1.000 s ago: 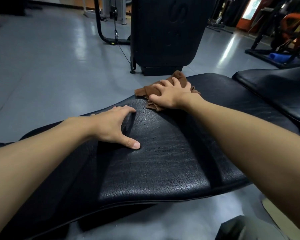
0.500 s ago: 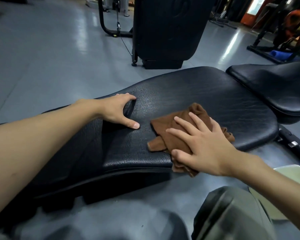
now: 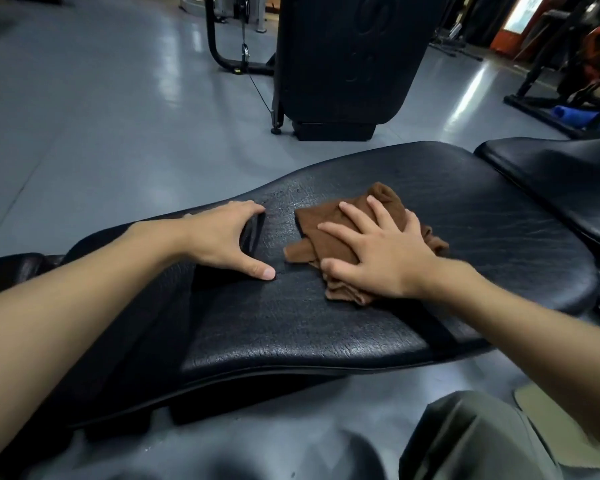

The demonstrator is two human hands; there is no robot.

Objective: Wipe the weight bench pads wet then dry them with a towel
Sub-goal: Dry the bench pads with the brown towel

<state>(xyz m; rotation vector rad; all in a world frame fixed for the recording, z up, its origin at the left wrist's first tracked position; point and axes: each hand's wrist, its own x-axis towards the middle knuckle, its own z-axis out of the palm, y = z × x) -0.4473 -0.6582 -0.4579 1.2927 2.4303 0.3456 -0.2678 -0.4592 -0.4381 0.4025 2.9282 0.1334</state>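
A long black bench pad with a cracked, shiny surface stretches across the middle of the view. On it lies a crumpled brown towel. My right hand presses flat on the towel, fingers spread, pinning it to the pad. My left hand rests on the pad just left of the towel, thumb out and fingers curled over the pad's far edge. A second black pad sits at the right, apart from the first by a narrow gap.
A tall black machine housing stands on the grey floor just behind the bench, with a cable and curved frame to its left. More gym equipment and a blue roll are at the far right. My knee is at the bottom right.
My right hand has swept the towel from the pad's far edge to its near edge, then back up toward the middle beside my left hand. My left hand has stayed put.
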